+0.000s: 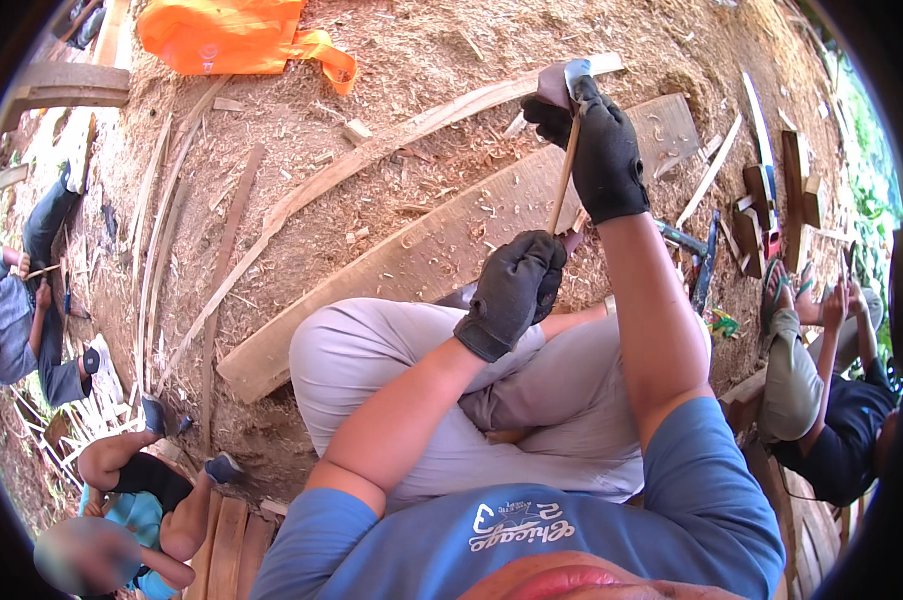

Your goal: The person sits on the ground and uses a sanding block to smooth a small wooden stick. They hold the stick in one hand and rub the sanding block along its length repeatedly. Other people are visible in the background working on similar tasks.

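Note:
My left hand (pixel 516 292), in a black glove, is closed around the lower end of a thin, round wooden stick (pixel 565 178). The stick slants up and slightly right from that fist. At its upper end my right hand (pixel 608 160), also in a black glove, pinches a small folded sheet (pixel 575 76) against the wood. Pale on one side and dark reddish on the other, the sheet looks like sandpaper. Another dark reddish piece (pixel 571 241) shows beside my left hand, partly hidden. Both hands are above my crossed legs (pixel 401 350).
Beyond my legs lies a broad plank (pixel 401 272), with a long bent wood strip (pixel 371 152) behind it. Shavings cover the ground. An orange bag (pixel 221 38) lies far left. Tools (pixel 706 262) and a saw (pixel 759 130) lie right. Other people sit left (pixel 16 300) and right (pixel 836 400).

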The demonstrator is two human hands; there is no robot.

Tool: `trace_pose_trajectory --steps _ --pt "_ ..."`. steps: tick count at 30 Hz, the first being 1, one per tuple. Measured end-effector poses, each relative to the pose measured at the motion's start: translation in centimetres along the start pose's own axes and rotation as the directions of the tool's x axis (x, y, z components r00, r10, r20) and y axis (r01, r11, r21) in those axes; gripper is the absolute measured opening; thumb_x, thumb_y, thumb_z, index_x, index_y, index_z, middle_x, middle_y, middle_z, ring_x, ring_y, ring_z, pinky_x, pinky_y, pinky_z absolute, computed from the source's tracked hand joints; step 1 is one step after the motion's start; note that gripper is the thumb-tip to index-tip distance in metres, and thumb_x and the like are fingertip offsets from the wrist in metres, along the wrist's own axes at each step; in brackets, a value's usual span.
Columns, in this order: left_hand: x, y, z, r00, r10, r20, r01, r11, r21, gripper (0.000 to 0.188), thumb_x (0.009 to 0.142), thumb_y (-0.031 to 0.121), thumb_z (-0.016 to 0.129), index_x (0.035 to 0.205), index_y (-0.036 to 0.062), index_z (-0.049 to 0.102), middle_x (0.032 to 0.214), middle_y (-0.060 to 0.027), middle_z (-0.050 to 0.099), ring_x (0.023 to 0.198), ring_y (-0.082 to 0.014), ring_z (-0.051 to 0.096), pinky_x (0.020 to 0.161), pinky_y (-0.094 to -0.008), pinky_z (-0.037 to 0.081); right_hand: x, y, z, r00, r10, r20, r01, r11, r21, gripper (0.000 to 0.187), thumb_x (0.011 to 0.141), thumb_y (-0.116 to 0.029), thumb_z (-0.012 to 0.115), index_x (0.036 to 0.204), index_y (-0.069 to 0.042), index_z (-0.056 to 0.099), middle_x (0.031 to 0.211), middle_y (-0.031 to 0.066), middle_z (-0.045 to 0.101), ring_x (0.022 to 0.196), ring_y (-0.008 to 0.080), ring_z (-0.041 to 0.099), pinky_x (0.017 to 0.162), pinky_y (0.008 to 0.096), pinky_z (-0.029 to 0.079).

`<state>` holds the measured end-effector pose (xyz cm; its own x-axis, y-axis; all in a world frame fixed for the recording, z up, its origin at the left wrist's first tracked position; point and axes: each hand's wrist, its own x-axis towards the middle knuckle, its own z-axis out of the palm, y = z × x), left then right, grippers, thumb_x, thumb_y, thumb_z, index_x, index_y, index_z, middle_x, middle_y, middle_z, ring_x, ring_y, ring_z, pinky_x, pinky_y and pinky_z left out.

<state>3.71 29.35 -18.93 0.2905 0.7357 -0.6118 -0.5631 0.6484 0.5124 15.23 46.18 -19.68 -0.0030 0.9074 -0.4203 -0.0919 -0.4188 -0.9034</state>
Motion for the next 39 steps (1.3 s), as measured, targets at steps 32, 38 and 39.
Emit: trace_pose_trajectory --steps 32,38,39 --pt "0.8 2.6 -1.7 0.993 0.088 -0.075 -0.086 0.996 0.019 0.024 0.113 0.029 0.049 0.103 0.0108 0.061 0.066 0.0033 0.051 0.045 -0.0056 0.040 0.042 -0.0234 0.032 -5.7 2.1 2.4 0.980 0.167 0.112 -0.154 0.982 -0.112 0.047 0.112 -0.039 0.047 0.112 0.001 0.072 0.104 0.0089 0.077 0.092 0.0164 0.069 0.086 0.0325 0.054" --pt "1.3 -0.6 -1.4 0.968 0.231 -0.097 -0.219 0.969 0.118 0.027 0.114 0.028 0.047 0.096 0.0102 0.058 0.064 0.0052 0.042 0.045 -0.0051 0.036 0.041 -0.0232 0.029 -2.4 1.3 2.5 0.988 0.090 0.124 -0.082 0.994 -0.068 0.052 0.113 -0.043 0.046 0.123 0.002 0.069 0.105 0.0138 0.080 0.095 0.0218 0.078 0.086 0.0331 0.057" --pt "0.8 -0.4 -1.0 0.986 0.156 -0.053 -0.154 0.988 0.030 0.028 0.114 0.029 0.047 0.095 0.0104 0.057 0.064 0.0053 0.042 0.045 -0.0050 0.036 0.041 -0.0232 0.029 -2.4 1.0 2.5 0.990 0.087 0.107 -0.080 0.995 -0.063 0.052 0.113 -0.043 0.046 0.123 0.002 0.069 0.105 0.0140 0.080 0.095 0.0221 0.078 0.086 0.0332 0.057"
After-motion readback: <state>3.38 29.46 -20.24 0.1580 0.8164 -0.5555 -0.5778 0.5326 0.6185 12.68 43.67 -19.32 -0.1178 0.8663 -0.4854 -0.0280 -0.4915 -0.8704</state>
